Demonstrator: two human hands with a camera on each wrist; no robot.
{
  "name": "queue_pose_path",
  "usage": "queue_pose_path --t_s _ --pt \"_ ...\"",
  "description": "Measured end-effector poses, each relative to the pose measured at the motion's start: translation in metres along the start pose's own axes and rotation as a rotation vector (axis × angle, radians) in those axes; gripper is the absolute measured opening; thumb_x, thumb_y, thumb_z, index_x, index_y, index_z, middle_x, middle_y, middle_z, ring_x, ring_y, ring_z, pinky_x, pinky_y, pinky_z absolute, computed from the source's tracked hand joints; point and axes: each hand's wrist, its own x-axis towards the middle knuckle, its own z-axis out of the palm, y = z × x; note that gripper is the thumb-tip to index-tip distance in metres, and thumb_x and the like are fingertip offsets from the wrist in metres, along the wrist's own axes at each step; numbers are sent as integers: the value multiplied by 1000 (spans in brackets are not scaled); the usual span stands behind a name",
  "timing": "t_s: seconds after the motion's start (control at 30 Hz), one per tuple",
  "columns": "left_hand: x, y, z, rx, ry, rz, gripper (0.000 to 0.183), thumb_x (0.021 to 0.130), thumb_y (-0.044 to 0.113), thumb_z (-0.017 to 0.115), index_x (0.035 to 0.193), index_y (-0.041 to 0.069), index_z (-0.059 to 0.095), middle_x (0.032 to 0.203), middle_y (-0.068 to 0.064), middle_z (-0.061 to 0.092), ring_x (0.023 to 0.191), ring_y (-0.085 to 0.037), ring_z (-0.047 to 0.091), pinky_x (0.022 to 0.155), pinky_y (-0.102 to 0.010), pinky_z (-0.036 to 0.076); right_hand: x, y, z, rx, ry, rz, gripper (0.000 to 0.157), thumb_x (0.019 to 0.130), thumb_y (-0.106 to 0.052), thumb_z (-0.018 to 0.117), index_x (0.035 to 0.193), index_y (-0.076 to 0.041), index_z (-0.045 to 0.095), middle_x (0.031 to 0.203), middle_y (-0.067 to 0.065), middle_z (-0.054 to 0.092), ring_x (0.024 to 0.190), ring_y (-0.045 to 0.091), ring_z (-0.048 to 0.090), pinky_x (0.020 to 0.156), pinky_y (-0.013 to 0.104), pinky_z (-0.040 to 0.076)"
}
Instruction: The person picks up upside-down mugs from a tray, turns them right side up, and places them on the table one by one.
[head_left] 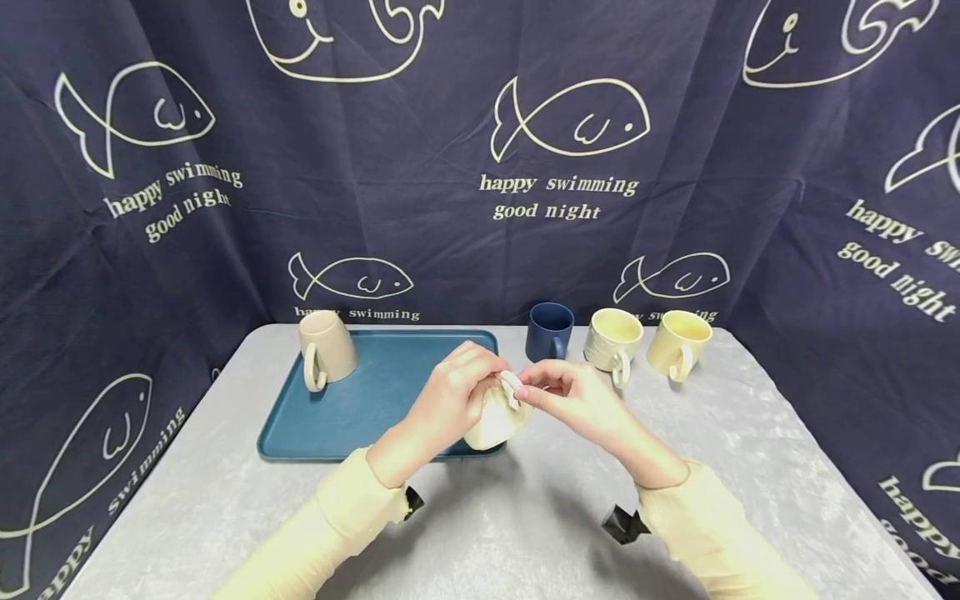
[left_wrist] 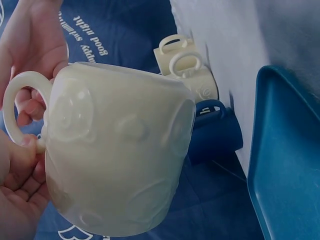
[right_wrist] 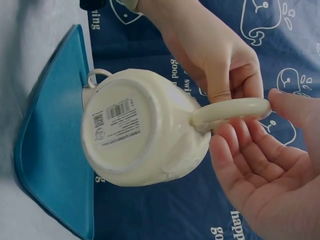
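Observation:
A cream mug (head_left: 495, 421) with raised patterns is held up by its handle above the tray's right edge. Its base, bearing a printed barcode label (right_wrist: 117, 120), faces the right wrist camera. My left hand (head_left: 457, 387) pinches the handle (left_wrist: 25, 82) near the mug's body. From the other side, my right hand (head_left: 581, 400) pinches the handle's outer curve, thumb (right_wrist: 292, 107) on one side and fingertips under it. Beneath is a teal tray (head_left: 390, 408), where a beige mug (head_left: 330, 346) stands upside down at the back left.
A navy mug (head_left: 549, 329), a patterned cream mug (head_left: 611, 337) and a pale yellow mug (head_left: 677, 343) stand upright in a row at the back right of the grey table (head_left: 712, 433). A dark blue fish-print curtain (head_left: 420, 192) rises behind and on both sides.

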Motion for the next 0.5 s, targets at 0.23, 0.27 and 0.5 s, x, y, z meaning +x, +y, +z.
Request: queue_pose_path --t_s 0.23,0.27,0.5 --pt "-1 1 1 52 -3 56 19 80 -10 63 86 7 67 84 1 64 84 -13 57 77 -20 48 3 -3 1 39 -87 97 18 89 -19 65 96 -3 70 81 -1 65 74 8 59 72 23 49" --pt "-1 1 1 56 -3 61 19 80 -11 62 86 7 67 84 1 64 84 -13 57 77 -20 47 3 -3 1 52 -96 108 18 89 -20 65 95 -3 70 81 -2 65 75 8 59 73 24 49" --pt "0 1 2 60 -3 86 21 80 -13 60 86 6 67 84 0 64 83 -13 57 78 -20 47 5 3 3 218 -168 151 23 90 -21 64 93 2 68 77 -4 64 79 11 61 82 28 50"
